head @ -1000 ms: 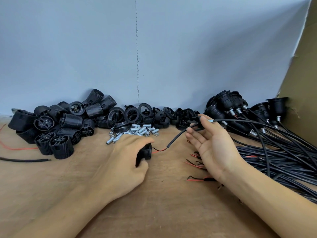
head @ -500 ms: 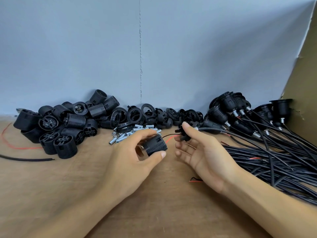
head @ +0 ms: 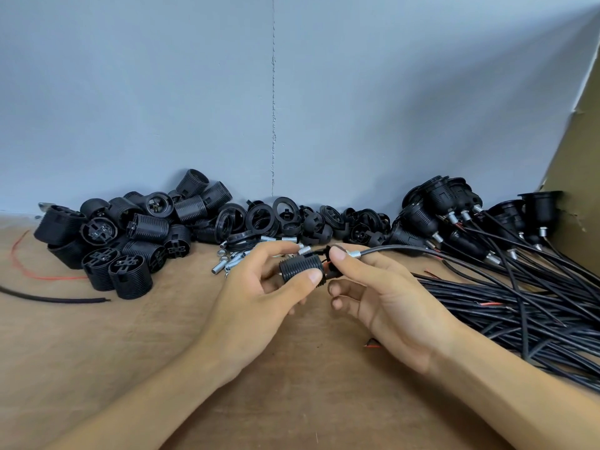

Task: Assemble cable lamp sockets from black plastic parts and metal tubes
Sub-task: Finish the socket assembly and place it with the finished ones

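I see the left hand raised just above the table near its middle, thumb below and fingers above curled round a black threaded socket body, which it grips with the ribbed side towards the camera. Right beside it, the right hand pinches a small black cap between thumb and forefinger, while its other fingers hang loosely curled underneath, holding nothing. The cap sits just at the socket body's right end, and a bit of red wire shows in the narrow space between the two parts; I cannot tell whether they are already touching. A short metal tube sticks out of the cap on the far side of the thumb, and a black cable runs from it off to the right into the cable bundle lying on the table. Finished sockets on their cables are heaped at the back right, against the cardboard sheet. At the back left lies a pile of loose threaded bodies, in the middle along the wall a row of black rings and caps, and in front of those a scatter of metal tubes. A loose red wire and a stray black cable end lie at the far left.
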Demonstrator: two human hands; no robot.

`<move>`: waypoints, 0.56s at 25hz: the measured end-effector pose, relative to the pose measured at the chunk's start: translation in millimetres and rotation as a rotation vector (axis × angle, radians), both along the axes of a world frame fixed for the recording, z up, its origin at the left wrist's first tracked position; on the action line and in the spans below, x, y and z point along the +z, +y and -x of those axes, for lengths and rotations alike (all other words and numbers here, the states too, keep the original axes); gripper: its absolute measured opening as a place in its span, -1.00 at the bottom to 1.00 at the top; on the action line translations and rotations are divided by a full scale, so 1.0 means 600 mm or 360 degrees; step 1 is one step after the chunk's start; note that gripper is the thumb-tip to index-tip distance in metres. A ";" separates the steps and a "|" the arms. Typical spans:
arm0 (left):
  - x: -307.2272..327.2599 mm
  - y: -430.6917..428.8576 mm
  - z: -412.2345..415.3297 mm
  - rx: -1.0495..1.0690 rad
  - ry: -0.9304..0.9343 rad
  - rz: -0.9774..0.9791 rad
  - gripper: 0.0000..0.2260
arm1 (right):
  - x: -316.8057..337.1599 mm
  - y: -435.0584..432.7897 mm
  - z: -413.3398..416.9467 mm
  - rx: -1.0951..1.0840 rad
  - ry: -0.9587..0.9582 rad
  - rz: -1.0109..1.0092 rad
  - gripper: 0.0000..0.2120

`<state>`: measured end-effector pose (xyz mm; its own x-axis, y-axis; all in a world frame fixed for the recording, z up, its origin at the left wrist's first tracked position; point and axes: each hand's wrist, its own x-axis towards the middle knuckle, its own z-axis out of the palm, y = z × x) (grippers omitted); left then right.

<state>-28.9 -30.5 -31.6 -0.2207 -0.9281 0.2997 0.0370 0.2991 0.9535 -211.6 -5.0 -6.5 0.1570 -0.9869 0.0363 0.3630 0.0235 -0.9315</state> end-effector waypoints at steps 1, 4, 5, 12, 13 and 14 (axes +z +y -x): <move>0.001 0.000 0.000 -0.0016 0.0043 -0.0068 -0.66 | 0.000 0.000 0.000 0.0011 -0.0004 0.0019 -0.68; 0.007 -0.001 -0.003 -0.0164 0.0204 -0.0298 -0.66 | -0.002 0.001 0.004 -0.0045 0.0139 0.0096 -0.56; 0.008 -0.001 -0.003 -0.0212 0.0218 -0.0352 -0.68 | -0.003 0.002 0.005 -0.0077 0.0202 0.0130 -0.55; 0.014 -0.001 0.000 -0.0351 0.0436 -0.0537 -0.67 | -0.005 0.004 0.000 -0.0150 0.0112 0.0274 -0.61; 0.015 0.000 0.000 -0.0366 0.0476 -0.0539 -0.65 | -0.006 0.004 -0.001 -0.0138 0.0057 0.0284 -0.62; 0.015 0.000 -0.001 -0.0374 0.0512 -0.0530 -0.63 | -0.005 0.003 0.000 -0.0114 0.0001 0.0295 -0.63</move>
